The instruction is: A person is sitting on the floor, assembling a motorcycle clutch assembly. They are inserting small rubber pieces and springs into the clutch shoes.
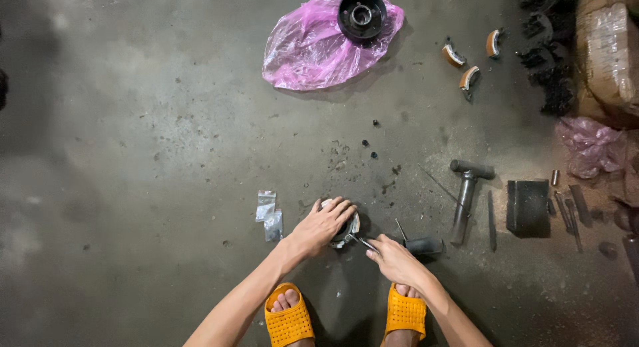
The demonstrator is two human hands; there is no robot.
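My left hand [323, 226] lies over a round metal part [349, 230] on the concrete floor, fingers wrapped on its top edge. My right hand [393, 257] pinches a thin metal tool [365, 243] whose tip points into the side of that part. Most of the part is hidden under my left hand. Both hands work just ahead of my feet in orange slippers [288, 320].
A hammer [466, 194], a dark block [528, 207], thin rods [492, 220] and a small cylinder [424, 246] lie to the right. Small clear bags [269, 215] sit left. A pink plastic bag [313, 47] with a black hub [361, 15] lies far ahead, beside curved brake shoes [469, 76].
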